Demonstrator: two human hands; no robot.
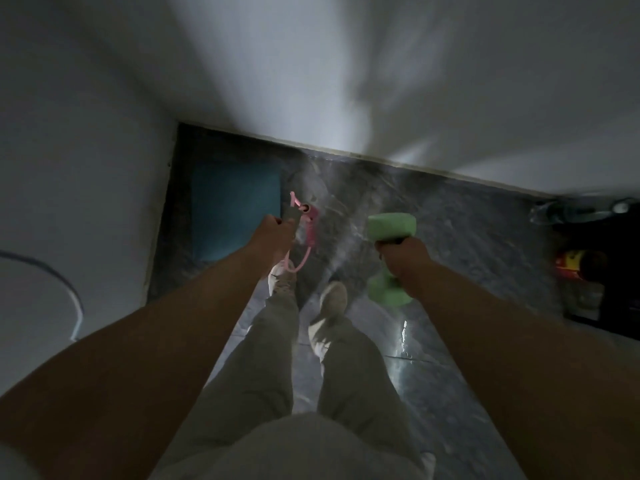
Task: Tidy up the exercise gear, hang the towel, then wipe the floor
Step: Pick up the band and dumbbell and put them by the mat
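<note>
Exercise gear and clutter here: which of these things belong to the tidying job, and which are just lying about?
Part of the job:
- green dumbbell, gripped in the right hand
- pink resistance band, held in the left hand
- blue mat, flat on the floor by the wall corner
- dark tiled floor, due for wiping

Just lying about:
- clear bottle on its side by the wall
- red and yellow item, too dim to identify

Mint-green dumbbell [391,258], pale pink resistance band [304,233] with a grey handle, teal-blue mat [235,206] over there. The floor [460,230] is dark grey marble with white veining. White walls [86,133], beige-grey trousers [263,358], grey-and-white shoes [330,306].
</note>
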